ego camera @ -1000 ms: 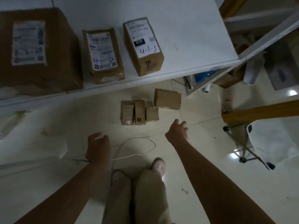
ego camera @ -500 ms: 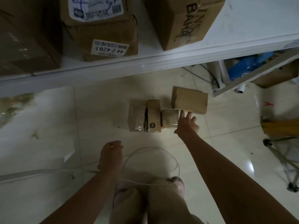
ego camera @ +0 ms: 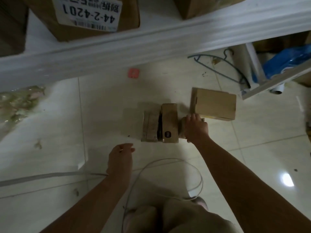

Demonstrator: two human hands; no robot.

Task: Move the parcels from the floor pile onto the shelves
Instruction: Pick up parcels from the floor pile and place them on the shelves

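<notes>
The right hand (ego camera: 196, 129) curls over the small parcel (ego camera: 183, 127) on the floor (ego camera: 101, 118), fingers (ego camera: 193, 117) hooked past its far edge, apparently for lifting; the left hand (ego camera: 119, 158) hangs relaxed, holding nothing

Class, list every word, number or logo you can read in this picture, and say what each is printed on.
"44-2-4201": upside down on the white label of the cardboard box on the shelf.
"mi": logo on the middle floor parcel.
Too blurred to read: that label's other print and barcode; the mark on the pink square on the floor.
</notes>
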